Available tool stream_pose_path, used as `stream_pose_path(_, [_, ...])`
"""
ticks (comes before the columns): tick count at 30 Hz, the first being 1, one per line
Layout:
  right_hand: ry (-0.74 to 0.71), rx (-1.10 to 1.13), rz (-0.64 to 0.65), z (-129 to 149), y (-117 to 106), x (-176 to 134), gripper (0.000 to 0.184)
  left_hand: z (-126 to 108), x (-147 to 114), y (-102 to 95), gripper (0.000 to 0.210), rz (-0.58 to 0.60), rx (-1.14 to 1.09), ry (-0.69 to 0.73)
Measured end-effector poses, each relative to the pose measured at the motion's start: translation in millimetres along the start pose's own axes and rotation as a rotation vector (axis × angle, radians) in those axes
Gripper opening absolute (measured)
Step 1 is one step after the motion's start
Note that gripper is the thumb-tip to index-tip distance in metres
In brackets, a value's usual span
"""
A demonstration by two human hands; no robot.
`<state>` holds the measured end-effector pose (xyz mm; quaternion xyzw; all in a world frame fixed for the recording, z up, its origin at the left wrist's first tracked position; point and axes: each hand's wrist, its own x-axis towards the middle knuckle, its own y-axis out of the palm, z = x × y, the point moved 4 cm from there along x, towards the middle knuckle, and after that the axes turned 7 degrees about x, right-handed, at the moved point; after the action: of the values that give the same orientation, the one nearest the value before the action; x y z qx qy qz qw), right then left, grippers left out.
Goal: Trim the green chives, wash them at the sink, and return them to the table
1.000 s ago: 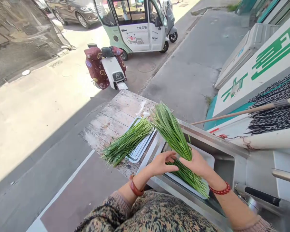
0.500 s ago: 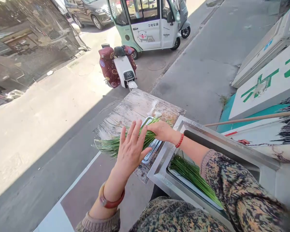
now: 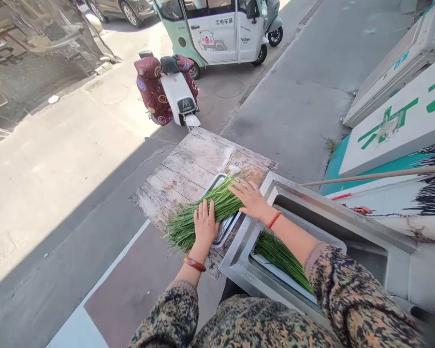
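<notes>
Greens (image 3: 220,195) could slide off the tray (image 3: 226,229) if left hand (image 3: 205,225) and right hand (image 3: 253,199), both spread, push unevenly.

Stalks (image 3: 188,223) lie on a tray (image 3: 226,231), on a table (image 3: 177,176). From the tray: sink (image 3: 239,252) at four o'clock, scooter (image 3: 177,92) at eleven.

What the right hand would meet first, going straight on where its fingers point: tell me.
Most likely the bunch of green stalks on the tray: the right hand points across it, though contact is unclear.
</notes>
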<state>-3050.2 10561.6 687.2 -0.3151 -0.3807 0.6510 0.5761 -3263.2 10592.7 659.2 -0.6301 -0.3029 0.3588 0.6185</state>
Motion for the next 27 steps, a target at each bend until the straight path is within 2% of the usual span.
stream_pose_path(2, [0.173, 0.123, -0.182, -18.4, -13.6, -39.6, 0.079, 0.4, -4.5, -2.5, 0.078, -0.058, -0.036, 0.03])
stream_pose_path(4, [0.382, 0.273, -0.341, -44.5, -16.3, -91.8, 0.068, -0.4, -5.6, -5.9, 0.078, -0.113, -0.067, 0.07])
stream_pose_path(7, [0.679, 0.464, -0.495, -81.4, 3.3, -182.7, 0.06, -7.0, -4.0, -7.2, 0.08, -0.147, -0.061, 0.105])
stream_pose_path(11, [0.989, 0.553, -0.525, -99.2, 41.1, -288.7, 0.059, -26.6, -7.1, -7.4, 0.085, -0.069, 0.018, 0.113])
stream_pose_path(14, [1.096, 0.565, -0.523, -98.2, 55.3, -338.9, 0.058, -42.1, -6.2, -14.6, 0.085, -0.065, 0.04, 0.099])
stream_pose_path(17, [1.179, 0.51, -0.495, -103.8, 64.2, -372.6, 0.053, -58.1, 5.5, -18.3, 0.083, -0.023, 0.035, 0.146])
stream_pose_path(20, [1.21, 0.409, -0.291, -114.6, 77.9, -392.4, 0.05, -71.3, 17.5, -20.1, 0.08, 0.035, 0.056, 0.202])
stream_pose_path(23, [1.134, 0.393, -0.097, -129.8, 93.2, -395.0, 0.05, -77.9, 22.1, -29.4, 0.077, -0.003, 0.063, 0.164])
stream_pose_path(25, [1.084, 0.425, -0.043, -144.0, 102.1, -389.3, 0.052, -85.2, 21.4, -38.6, 0.074, -0.06, 0.041, 0.144])
stream_pose_path(27, [1.057, 0.44, 0.003, -158.3, 111.8, -380.4, 0.054, -101.0, 18.3, -46.2, 0.07, -0.106, -0.017, 0.186])
